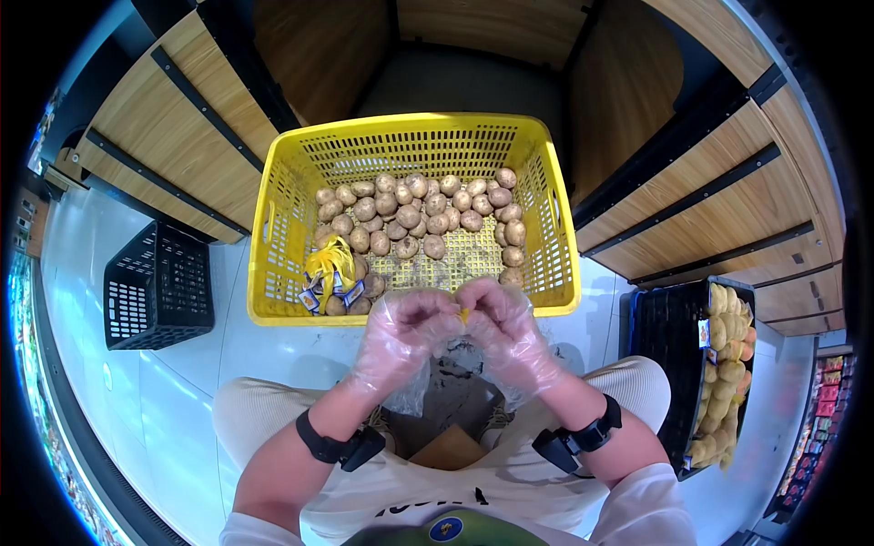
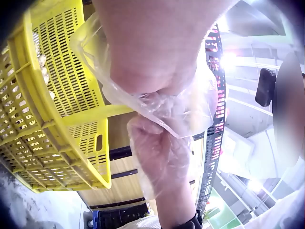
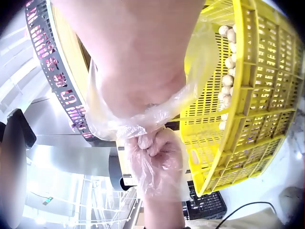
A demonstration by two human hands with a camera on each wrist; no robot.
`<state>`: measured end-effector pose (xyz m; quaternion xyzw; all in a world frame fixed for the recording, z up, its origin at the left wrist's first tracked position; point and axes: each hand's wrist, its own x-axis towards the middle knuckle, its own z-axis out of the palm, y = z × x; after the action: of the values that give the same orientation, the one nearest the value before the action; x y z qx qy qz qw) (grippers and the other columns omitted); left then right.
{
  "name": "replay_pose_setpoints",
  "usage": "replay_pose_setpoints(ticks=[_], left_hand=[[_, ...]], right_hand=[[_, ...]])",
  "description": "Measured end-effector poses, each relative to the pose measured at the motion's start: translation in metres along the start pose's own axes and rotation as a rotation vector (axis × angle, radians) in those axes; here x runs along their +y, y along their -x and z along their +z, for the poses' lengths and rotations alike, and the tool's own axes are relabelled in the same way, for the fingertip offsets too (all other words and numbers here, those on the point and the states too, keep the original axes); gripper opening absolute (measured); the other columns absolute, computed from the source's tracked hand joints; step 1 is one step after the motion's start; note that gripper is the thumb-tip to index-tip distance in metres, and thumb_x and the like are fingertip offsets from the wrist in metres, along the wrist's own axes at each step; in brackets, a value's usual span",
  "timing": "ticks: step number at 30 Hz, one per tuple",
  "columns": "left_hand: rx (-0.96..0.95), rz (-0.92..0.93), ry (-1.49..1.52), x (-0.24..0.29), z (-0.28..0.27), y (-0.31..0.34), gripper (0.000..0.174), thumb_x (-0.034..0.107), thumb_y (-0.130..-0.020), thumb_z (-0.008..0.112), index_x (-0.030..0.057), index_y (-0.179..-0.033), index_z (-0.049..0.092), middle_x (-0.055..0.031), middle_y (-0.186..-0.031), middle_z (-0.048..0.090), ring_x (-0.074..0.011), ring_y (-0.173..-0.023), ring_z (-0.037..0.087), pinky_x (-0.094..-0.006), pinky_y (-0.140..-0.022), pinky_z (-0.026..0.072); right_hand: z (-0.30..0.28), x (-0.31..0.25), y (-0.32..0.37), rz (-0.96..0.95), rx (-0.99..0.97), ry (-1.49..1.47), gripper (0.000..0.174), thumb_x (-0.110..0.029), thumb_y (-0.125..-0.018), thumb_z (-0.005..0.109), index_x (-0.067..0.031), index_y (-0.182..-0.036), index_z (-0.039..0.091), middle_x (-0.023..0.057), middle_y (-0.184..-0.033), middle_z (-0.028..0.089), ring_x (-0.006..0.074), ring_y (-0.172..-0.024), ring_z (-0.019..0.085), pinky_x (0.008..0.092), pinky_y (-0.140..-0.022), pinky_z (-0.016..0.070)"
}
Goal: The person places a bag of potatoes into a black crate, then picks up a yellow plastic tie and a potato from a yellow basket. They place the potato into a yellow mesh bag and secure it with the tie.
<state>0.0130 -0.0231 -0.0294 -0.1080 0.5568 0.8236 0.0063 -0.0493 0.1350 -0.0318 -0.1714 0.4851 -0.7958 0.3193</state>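
Both hands wear clear plastic gloves and meet just in front of the crate's near rim. The left hand point(image 1: 407, 329) and right hand point(image 1: 507, 337) have curled fingers, tips together, pinching a small yellow piece point(image 1: 464, 315) that the fingers mostly hide. Loose potatoes point(image 1: 408, 217) lie in the yellow crate point(image 1: 414, 123), mostly across its far and middle parts. A bunch of yellow netting point(image 1: 330, 258) with blue-and-white labels rests on potatoes in its near left corner. In the left wrist view, the right hand point(image 2: 159, 150) shows below the left wrist; the right wrist view shows the left hand point(image 3: 157, 160).
A black crate point(image 1: 157, 289) stands on the floor at the left. At the right, another black crate point(image 1: 669, 364) holds potatoes in netting point(image 1: 726, 364). Wooden panels point(image 1: 182, 109) flank the yellow crate. Brown cardboard point(image 1: 448, 448) lies between the person's legs.
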Motion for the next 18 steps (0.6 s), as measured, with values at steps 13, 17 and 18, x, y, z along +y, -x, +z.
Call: replay_pose_setpoints(ticks=[13, 17, 18], left_hand=[[-0.033, 0.066, 0.057, 0.003, 0.000, 0.000, 0.011, 0.006, -0.087, 0.072, 0.0031, -0.081, 0.064, 0.0029, -0.071, 0.057, -0.0049, -0.059, 0.048, -0.0209, -0.054, 0.0393], [-0.111, 0.124, 0.000, -0.002, -0.009, -0.003, 0.018, 0.013, -0.086, 0.075, 0.0041, -0.083, 0.059, -0.0019, -0.076, 0.058, -0.0092, -0.059, 0.052, -0.0229, -0.052, 0.0420], [-0.111, 0.124, 0.001, -0.002, -0.008, -0.002, 0.018, 0.013, -0.086, 0.075, 0.0041, -0.083, 0.059, -0.0019, -0.076, 0.058, -0.0092, -0.059, 0.052, -0.0229, -0.052, 0.0420]], right_hand=[[0.006, 0.009, -0.002, -0.235, 0.092, -0.090, 0.028, 0.013, -0.081, 0.068, -0.0046, -0.093, 0.049, 0.0045, -0.090, 0.054, 0.0157, -0.086, 0.058, 0.0298, -0.079, 0.0515], [0.005, 0.006, -0.005, -0.201, 0.056, -0.097, 0.029, 0.010, -0.081, 0.071, -0.0052, -0.094, 0.049, 0.0046, -0.089, 0.054, 0.0156, -0.087, 0.058, 0.0298, -0.079, 0.0511], [0.005, 0.003, -0.005, -0.198, 0.036, -0.081, 0.029, 0.009, -0.082, 0.071, -0.0054, -0.094, 0.049, 0.0045, -0.089, 0.054, 0.0155, -0.087, 0.057, 0.0297, -0.079, 0.0509]])
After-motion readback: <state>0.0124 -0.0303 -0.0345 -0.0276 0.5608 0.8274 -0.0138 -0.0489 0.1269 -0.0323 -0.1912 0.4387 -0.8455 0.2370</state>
